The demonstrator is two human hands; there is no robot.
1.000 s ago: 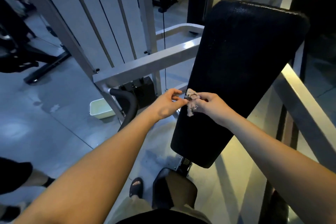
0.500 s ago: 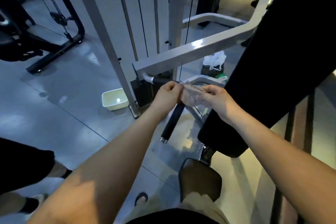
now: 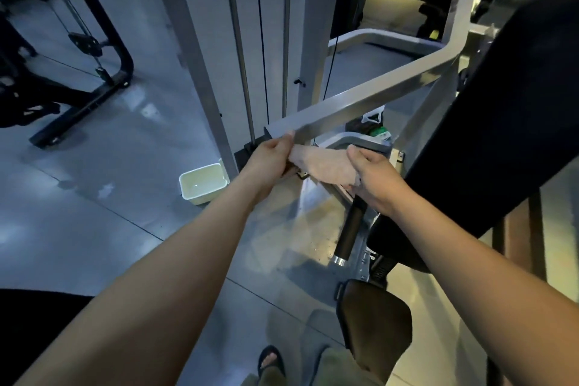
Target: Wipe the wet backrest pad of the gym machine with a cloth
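Note:
A pale cloth (image 3: 326, 164) is stretched between my two hands, in the air to the left of the pad. My left hand (image 3: 271, 158) grips its left end and my right hand (image 3: 374, 180) grips its right end. The black backrest pad (image 3: 501, 135) slants up along the right side of the view, its lower end near my right wrist. Neither hand nor the cloth touches the pad.
A grey steel frame arm (image 3: 369, 102) crosses just above my hands. A black-gripped handle (image 3: 349, 233) hangs below the cloth. A small white tub (image 3: 203, 183) sits on the wet floor at left. The dark seat (image 3: 376, 326) is below, and my sandalled foot (image 3: 271, 360) beside it.
My hands have pulled apart and spread the bunched cloth out between them. The view has swung left, so the pad now sits at the right edge.

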